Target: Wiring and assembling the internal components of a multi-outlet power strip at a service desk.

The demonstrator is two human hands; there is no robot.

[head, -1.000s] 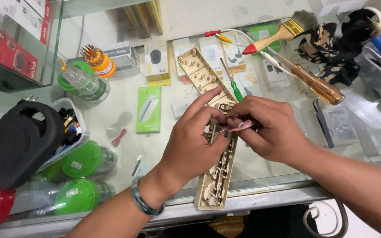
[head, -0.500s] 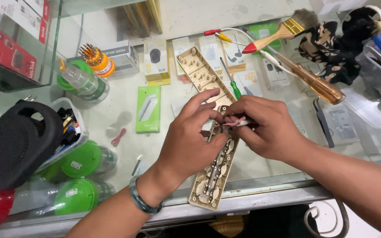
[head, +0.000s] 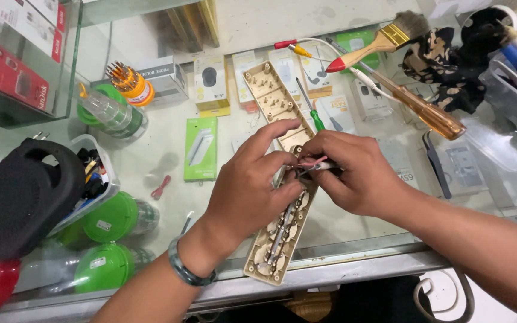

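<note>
Holding the work over a glass counter [head: 151, 143], I log my left hand [head: 252, 191] with its fingers curled over the middle of an opened beige power strip base [head: 276, 245], metal contact strips showing inside it. My right hand [head: 354, 179] is pinched narrow on a thin pink wire [head: 313, 161] and what looks like a slim white-tipped tool, though my fingers hide most of it. Both hands touch at the strip's middle. The base runs from the counter's near edge up toward the far side.

Also present:
- the strip's beige cover [head: 270, 98], lying inside-up just beyond my hands;
- a green-handled screwdriver [head: 312, 113] beside that cover;
- an amber-handled screwdriver [head: 426, 110] further right;
- a paintbrush [head: 378, 42] with a red-tipped wooden handle at the far side;
- a dark patterned cloth [head: 450, 60] near the brush;
- an orange precision screwdriver set [head: 127, 81], upright at far left;
- a black speaker [head: 19, 197] at near left;
- two green-lidded jars [head: 112, 215] beside the speaker;
- a green jade-like bangle [head: 186, 272] on my left wrist.
</note>
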